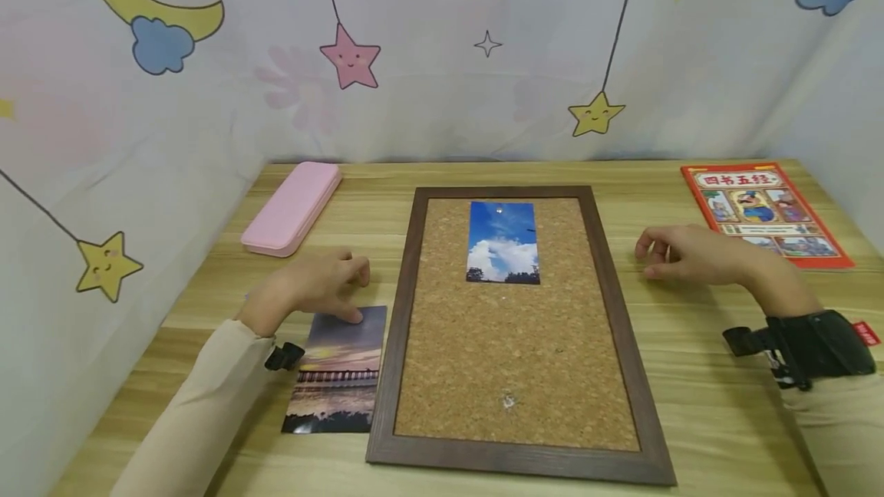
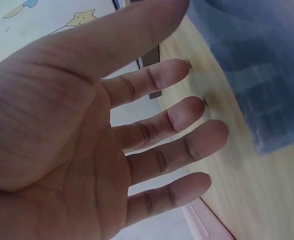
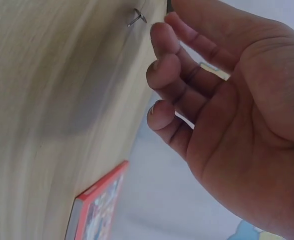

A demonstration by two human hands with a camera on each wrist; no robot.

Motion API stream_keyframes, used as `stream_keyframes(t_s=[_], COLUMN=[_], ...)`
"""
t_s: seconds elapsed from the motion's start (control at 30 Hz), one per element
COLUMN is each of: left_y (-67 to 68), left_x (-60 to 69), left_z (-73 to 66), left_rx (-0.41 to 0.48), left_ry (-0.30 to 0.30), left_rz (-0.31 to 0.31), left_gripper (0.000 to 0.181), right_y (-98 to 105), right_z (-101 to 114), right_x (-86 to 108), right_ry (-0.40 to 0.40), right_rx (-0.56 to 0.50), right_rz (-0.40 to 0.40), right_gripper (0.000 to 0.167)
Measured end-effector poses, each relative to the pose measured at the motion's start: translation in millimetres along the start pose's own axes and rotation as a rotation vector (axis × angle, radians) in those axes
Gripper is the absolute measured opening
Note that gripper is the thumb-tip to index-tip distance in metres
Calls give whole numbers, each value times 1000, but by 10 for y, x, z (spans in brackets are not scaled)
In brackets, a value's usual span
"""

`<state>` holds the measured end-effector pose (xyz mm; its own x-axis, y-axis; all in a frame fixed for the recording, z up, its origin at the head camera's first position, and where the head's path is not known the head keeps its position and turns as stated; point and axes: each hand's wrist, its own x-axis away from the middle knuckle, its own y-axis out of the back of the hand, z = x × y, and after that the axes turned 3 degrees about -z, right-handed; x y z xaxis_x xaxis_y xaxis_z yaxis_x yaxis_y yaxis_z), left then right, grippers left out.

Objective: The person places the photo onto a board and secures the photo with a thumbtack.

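Left fingers (image 2: 169,156) spread, sunset photo (image 1: 337,378) beneath thumb (image 2: 121,42); right fingers (image 3: 165,72) loosely bent, thumbtack (image 3: 139,16) just beyond their tips

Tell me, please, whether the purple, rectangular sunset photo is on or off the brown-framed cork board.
Off: the head view shows the sunset photo lying on the wood-grain table, beside the cork board.

Table (image 1: 704,420) nook, star-printed curtain (image 1: 442,113)
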<state>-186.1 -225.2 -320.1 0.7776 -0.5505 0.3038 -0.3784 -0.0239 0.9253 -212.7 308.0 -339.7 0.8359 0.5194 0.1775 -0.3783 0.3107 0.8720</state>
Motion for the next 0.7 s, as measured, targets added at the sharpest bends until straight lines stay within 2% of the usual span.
stream_keyframes(t_s=[0.17,0.37,0.53,0.7], left_y=[4,-28,-57,-53], left_x=[93,196,220,217], left_z=[40,102,125,126], left_rx=[-1,7,56,43], left_ry=[4,31,60,56], left_rz=[7,23,28,11], left_gripper=[51,55,51,48], right_y=[-6,-13,-25,-49], right_z=[-56,-97,-107,-126], right_x=[71,105,103,102], right_ry=[-4,-23,-23,-23], right_rx=[-15,-22,-29,-45], right_rz=[-28,1,12,18], right_gripper=[11,7,7,7])
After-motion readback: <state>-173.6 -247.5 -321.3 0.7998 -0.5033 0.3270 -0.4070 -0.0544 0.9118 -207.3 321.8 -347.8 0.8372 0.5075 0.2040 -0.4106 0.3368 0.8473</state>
